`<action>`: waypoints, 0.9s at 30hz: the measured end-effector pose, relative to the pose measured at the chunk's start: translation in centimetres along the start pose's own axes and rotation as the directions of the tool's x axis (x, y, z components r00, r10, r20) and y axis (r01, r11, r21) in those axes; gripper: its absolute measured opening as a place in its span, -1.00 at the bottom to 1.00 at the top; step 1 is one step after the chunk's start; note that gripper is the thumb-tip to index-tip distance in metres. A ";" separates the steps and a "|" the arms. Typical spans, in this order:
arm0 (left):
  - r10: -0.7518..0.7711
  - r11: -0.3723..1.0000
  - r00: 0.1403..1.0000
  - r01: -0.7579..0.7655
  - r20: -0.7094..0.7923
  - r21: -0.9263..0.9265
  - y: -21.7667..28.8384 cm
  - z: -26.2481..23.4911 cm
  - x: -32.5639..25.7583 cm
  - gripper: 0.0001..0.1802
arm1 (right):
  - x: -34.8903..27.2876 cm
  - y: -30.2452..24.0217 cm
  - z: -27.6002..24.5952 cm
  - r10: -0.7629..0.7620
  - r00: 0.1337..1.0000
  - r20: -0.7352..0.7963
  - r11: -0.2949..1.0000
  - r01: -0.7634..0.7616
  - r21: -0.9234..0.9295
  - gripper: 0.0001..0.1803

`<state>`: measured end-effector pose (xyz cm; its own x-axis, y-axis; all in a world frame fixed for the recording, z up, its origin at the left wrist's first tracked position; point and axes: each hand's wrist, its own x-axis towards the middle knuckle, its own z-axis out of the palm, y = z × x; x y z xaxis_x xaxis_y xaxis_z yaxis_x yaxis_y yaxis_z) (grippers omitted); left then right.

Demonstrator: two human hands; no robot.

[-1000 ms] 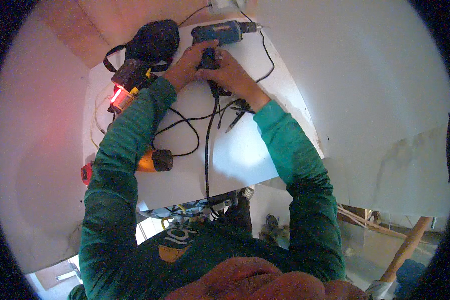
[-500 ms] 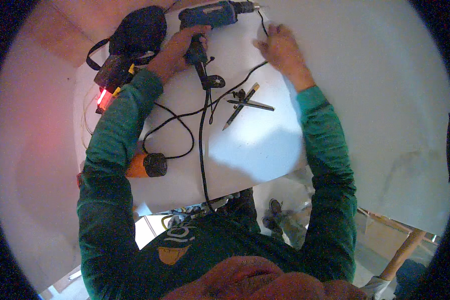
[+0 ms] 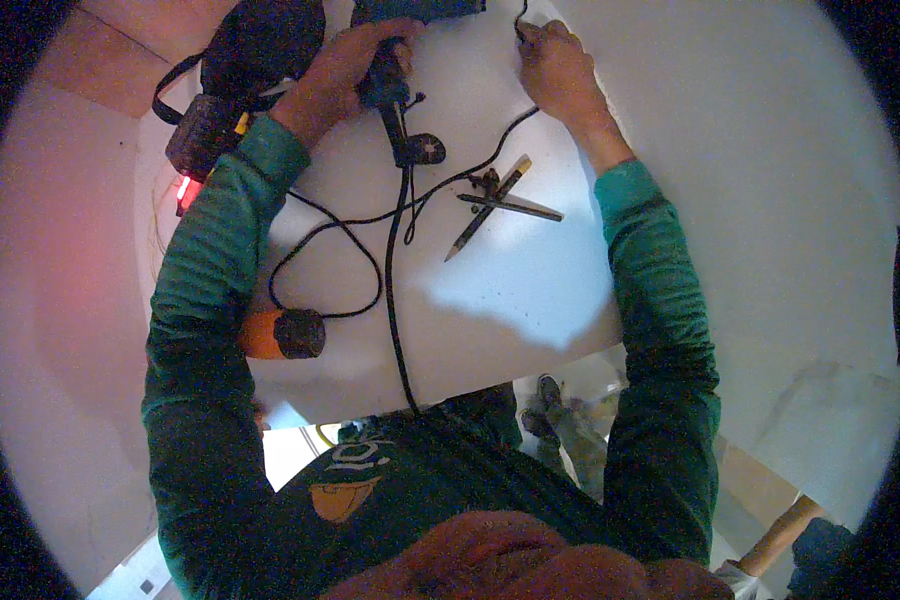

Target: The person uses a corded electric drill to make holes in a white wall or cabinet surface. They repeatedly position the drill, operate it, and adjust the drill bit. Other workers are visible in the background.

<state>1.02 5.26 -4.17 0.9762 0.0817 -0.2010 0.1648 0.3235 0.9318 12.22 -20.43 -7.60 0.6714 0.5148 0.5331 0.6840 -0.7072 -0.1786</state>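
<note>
A dark blue corded power drill [image 3: 420, 12] lies at the far edge of the view, its front end cut off. My left hand [image 3: 345, 80] wraps round its handle, from which a thick black power cable [image 3: 395, 300] runs back toward me. To the right of the drill, my right hand [image 3: 562, 75] pinches a thin black cord [image 3: 515, 135]. The cord loops across the white surface [image 3: 450, 350] to an orange and black piece [image 3: 282, 335] near my left forearm. Two crossed pencils [image 3: 500, 205] lie between the cable and my right forearm, with a small dark item beside them.
At the far left are a black pouch [image 3: 265, 55] with a strap and a dark device [image 3: 205, 140] beside a glowing red light. White walls rise on the left and right. Another person's arm [image 3: 785, 530] shows at lower right, and shoes [image 3: 550, 390] stand below the surface's near edge.
My right hand has moved slightly farther away and its fingers have closed on the thin cord. The drill sits higher in view, its front end now out of sight. My left hand keeps its hold.
</note>
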 end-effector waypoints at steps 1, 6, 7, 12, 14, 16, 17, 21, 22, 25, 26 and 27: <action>0.008 0.999 1.000 -0.008 -0.010 -0.052 -0.3 -0.5 0.2 -0.81 | 0.0 -1.1 -0.2 0.018 1.000 -0.006 1.000 -0.018 0.007 -0.62; 0.003 0.999 0.999 -0.005 -0.039 -0.036 -0.2 -0.4 0.8 -0.80 | 1.9 -3.9 -0.4 0.081 0.994 0.069 0.946 -0.099 0.310 -0.52; -0.011 0.999 0.999 0.009 -0.041 -0.039 -0.4 -1.0 1.4 -0.80 | 2.8 -5.2 -1.4 0.145 0.973 0.181 0.872 -0.212 0.441 -0.48; -0.018 0.999 0.996 0.021 -0.083 0.035 0.0 -0.9 0.6 -0.81 | 5.9 -7.5 -2.1 0.310 0.785 0.536 0.362 -0.619 0.697 -0.27; 0.003 0.998 0.996 0.003 -0.091 0.061 0.0 -0.9 0.6 -0.82 | 6.3 -7.2 -1.1 0.291 0.762 0.579 0.219 -0.642 0.735 -0.28; -0.006 1.000 0.996 0.007 -0.090 0.011 -0.8 -1.5 1.2 -0.83 | 6.4 -6.9 -0.5 0.250 0.722 0.645 0.062 -0.676 0.734 -0.27; -0.002 1.000 0.996 0.001 -0.091 -0.006 -0.8 -1.8 1.2 -0.83 | 6.4 -7.3 -0.6 0.250 0.731 0.634 0.067 -0.667 0.742 -0.26; -0.023 0.998 0.997 0.027 -0.075 0.053 -0.2 -1.8 0.8 -0.83 | 6.4 -8.3 -0.4 0.212 0.802 0.559 -0.101 -0.551 0.828 -0.21; -0.011 0.998 0.998 0.015 -0.063 0.067 0.0 -1.6 0.4 -0.83 | 6.3 -8.3 -0.2 0.196 0.827 0.528 -0.190 -0.496 0.847 -0.20; -0.001 0.997 0.999 0.005 -0.047 0.079 0.1 -1.2 0.7 -0.84 | 6.9 -7.1 1.9 0.265 0.769 0.582 -0.122 -0.572 0.811 -0.19; 0.001 0.997 0.999 0.003 -0.051 0.075 0.1 -1.3 0.6 -0.84 | 6.9 -7.3 1.8 0.270 0.768 0.581 -0.109 -0.575 0.811 -0.18; 0.003 0.992 0.999 0.002 -0.045 0.127 0.0 -1.5 0.4 -0.82 | 6.8 -7.4 1.5 0.275 0.768 0.579 -0.095 -0.577 0.811 -0.18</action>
<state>1.19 6.68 -4.67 0.9694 0.1252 -0.2112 0.1837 0.2012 0.9622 12.15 -10.92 -3.91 0.8684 0.4814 -0.1187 -0.2219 0.1632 -0.9613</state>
